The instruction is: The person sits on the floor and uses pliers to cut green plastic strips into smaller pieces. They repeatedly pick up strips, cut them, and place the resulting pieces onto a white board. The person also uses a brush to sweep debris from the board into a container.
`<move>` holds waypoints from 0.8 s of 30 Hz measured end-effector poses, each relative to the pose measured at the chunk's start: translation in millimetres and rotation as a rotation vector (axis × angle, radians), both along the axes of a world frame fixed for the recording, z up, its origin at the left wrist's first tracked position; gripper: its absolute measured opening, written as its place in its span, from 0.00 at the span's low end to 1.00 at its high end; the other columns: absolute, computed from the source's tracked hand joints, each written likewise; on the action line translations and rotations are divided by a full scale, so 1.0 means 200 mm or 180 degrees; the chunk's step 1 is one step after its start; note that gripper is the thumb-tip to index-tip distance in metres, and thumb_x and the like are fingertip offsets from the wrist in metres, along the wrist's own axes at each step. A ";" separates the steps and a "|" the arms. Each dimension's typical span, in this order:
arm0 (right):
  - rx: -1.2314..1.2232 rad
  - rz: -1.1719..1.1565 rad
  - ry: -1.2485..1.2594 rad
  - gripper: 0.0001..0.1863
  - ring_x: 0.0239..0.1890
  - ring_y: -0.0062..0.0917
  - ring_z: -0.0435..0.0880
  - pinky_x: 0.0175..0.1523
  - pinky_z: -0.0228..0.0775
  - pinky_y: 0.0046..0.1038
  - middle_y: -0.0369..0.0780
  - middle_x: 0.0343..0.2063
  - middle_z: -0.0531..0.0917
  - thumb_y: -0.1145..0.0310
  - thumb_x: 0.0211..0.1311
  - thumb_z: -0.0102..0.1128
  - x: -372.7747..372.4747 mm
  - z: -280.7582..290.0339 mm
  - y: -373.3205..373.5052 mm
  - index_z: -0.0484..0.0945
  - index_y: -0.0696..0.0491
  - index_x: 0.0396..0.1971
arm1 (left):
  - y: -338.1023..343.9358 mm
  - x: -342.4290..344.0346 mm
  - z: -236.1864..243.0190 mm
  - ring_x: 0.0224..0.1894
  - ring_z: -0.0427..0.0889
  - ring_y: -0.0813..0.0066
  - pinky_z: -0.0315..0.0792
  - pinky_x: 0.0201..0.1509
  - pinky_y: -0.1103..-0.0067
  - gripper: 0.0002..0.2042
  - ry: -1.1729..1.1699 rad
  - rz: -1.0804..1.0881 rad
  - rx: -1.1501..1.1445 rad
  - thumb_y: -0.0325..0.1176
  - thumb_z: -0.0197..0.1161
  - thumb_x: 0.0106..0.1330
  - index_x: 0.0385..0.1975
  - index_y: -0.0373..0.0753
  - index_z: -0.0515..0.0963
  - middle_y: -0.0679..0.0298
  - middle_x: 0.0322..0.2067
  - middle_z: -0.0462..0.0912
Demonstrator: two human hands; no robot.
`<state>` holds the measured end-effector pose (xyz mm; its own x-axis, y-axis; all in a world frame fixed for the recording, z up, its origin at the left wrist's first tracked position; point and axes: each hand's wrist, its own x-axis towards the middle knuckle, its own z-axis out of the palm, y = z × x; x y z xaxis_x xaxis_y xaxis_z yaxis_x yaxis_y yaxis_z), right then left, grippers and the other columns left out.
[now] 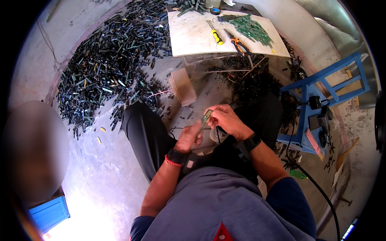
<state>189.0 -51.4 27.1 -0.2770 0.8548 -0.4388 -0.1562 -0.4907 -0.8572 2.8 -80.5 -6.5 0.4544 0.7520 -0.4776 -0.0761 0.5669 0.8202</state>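
I hold a small narrow green circuit board point(206, 116) tilted above my lap, between both hands. My left hand point(190, 133) grips its lower end with the thumb along it, and my right hand point(224, 119) pinches the upper part with thumb and finger. A black cord point(218, 136) hangs below my right hand, and a round pale object, partly hidden, lies beneath it between my legs.
Heaps of dark strips point(108, 52) cover the floor ahead and left. A white board point(187, 36) bears pliers point(238, 44), a screwdriver point(217, 36) and green boards point(251, 30). A brown block point(183, 86) stands before me; a blue chair point(305, 88) with chargers is right.
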 end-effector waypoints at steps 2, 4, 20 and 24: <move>-0.0160 -0.0095 0.0434 0.12 0.24 0.19 0.76 0.29 0.70 0.21 0.39 0.25 0.79 0.74 0.60 0.43 0.00 -0.03 0.01 0.77 0.61 0.35 | 0.00 -0.02 0.01 0.10 0.59 0.78 0.52 0.15 0.81 0.27 -0.0295 -0.0065 -0.0299 0.58 0.42 0.68 0.15 0.42 0.65 0.67 0.08 0.63; -0.0343 -0.0117 0.0792 0.11 0.23 0.21 0.75 0.29 0.68 0.23 0.39 0.24 0.78 0.75 0.59 0.43 0.00 -0.04 0.02 0.77 0.62 0.33 | 0.00 -0.03 0.01 0.10 0.57 0.79 0.51 0.15 0.81 0.27 -0.0585 -0.0120 -0.0503 0.57 0.41 0.68 0.14 0.43 0.64 0.67 0.08 0.61; -0.0421 -0.0240 0.0591 0.10 0.19 0.20 0.76 0.27 0.70 0.22 0.39 0.22 0.78 0.76 0.58 0.43 -0.03 -0.08 0.01 0.75 0.59 0.34 | 0.00 -0.01 -0.06 0.08 0.54 0.78 0.50 0.14 0.81 0.31 -0.0895 0.0231 -0.1176 0.67 0.37 0.63 0.12 0.43 0.62 0.68 0.07 0.58; -0.0123 -0.0266 -0.0002 0.08 0.20 0.19 0.77 0.28 0.72 0.21 0.38 0.23 0.79 0.75 0.57 0.48 -0.03 -0.09 0.00 0.76 0.58 0.33 | 0.00 0.01 -0.03 0.08 0.54 0.77 0.50 0.14 0.81 0.34 -0.0804 0.0218 -0.1170 0.70 0.34 0.61 0.12 0.42 0.62 0.67 0.07 0.58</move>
